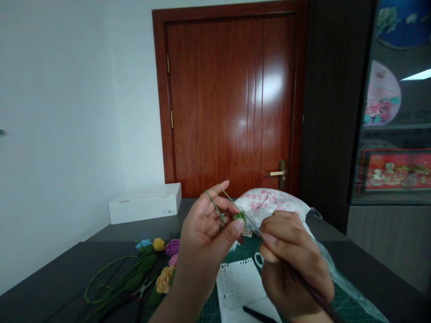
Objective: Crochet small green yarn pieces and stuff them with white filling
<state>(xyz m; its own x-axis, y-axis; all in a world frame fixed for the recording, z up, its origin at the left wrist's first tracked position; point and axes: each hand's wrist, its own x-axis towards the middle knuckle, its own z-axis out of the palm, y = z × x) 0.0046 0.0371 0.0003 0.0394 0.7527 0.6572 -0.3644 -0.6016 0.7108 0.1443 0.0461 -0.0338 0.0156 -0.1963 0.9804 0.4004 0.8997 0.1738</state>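
From my head camera, a wooden door with a brass handle stood ahead of me, a white box sat at the far left of the dark table, and a glass cabinet with pictures behind it ran up the right side. On the table, left of my hands, lay crocheted flowers in purple, yellow, blue, pink and orange with long green stems, and small pliers among them. A white plastic bag with pink print bulged behind my hands, and a green cutting mat below them carried a sheet of notepaper and a black pen. My hands blocked part of the mat and the flowers. My left hand faced palm toward me with green yarn looped over its fingers, and its thumb pinched a small green crocheted piece, a tight round knob, held in the air above the mat. My right hand was clenched around a dark-handled crochet hook, its thin tip reaching just beside that piece.
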